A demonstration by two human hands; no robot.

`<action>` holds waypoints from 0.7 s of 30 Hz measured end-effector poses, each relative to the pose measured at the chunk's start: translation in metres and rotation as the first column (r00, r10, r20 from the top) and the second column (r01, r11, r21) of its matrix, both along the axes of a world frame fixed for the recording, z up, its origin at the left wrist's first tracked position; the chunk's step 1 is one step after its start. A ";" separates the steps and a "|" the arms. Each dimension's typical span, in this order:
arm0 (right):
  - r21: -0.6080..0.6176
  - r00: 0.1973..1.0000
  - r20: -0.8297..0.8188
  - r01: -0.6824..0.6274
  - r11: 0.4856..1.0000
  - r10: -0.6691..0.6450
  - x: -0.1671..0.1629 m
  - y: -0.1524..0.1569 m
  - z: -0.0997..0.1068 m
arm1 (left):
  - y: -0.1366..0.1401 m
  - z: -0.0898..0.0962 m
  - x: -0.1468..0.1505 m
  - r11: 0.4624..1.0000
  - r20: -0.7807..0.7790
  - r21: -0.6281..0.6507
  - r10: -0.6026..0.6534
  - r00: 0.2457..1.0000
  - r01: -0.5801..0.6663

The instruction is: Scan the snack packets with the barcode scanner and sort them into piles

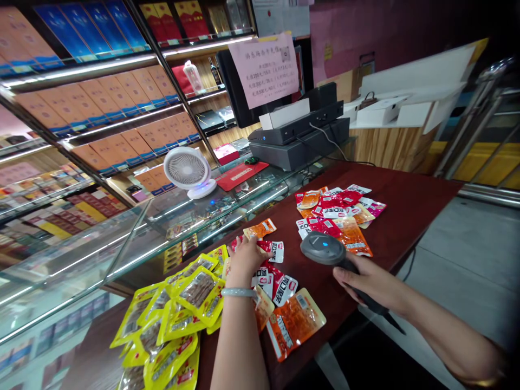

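My right hand (363, 279) is wrapped round the handle of a dark grey barcode scanner (323, 248), whose head points left over the table and shows a blue light. Fingers spread, my left hand (247, 255) rests on a red-and-white snack packet (277, 251) at the table's middle. Just beyond it lies a small orange packet (260, 228). Nearer me are another red-and-white packet (285, 290) and a larger orange packet (296, 322). Left of my wrist spreads a pile of yellow snack packets (199, 292). A mixed pile of red and orange packets (335, 208) sits beyond the scanner.
The dark red table (406, 189) adjoins a glass counter (134, 244). On the counter stand a white fan (189, 170) and a black cash drawer (300, 146) below a screen with a pink notice (266, 70). Shelves of boxes (122, 97) rise at left. A metal railing (475, 119) stands at right.
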State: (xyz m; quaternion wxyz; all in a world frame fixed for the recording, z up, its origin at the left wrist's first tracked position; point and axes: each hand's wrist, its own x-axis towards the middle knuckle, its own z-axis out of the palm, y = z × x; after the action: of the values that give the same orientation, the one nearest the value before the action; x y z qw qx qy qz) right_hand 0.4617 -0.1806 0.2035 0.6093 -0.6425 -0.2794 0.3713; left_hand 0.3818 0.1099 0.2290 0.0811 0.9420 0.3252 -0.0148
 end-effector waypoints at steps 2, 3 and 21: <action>-0.008 1.000 0.006 -0.004 1.000 0.004 -0.002 -0.001 0.000 | -0.001 0.002 -0.001 1.000 0.006 -0.009 -0.022 1.000 0.022; -0.015 1.000 0.007 -0.004 1.000 0.004 -0.002 -0.001 -0.001 | -0.002 0.003 -0.001 0.999 0.009 -0.023 -0.037 0.999 0.037; 0.000 0.987 0.088 -0.137 0.991 0.136 0.022 0.039 0.033 | 0.015 -0.026 0.021 0.993 0.259 0.002 0.117 0.959 -0.121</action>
State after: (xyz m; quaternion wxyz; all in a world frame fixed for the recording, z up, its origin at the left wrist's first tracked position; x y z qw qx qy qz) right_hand 0.4837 -0.1411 0.2369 0.5715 -0.6357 -0.3503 0.3829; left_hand 0.4027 0.1246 0.2031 0.1151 0.9153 0.3681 0.1160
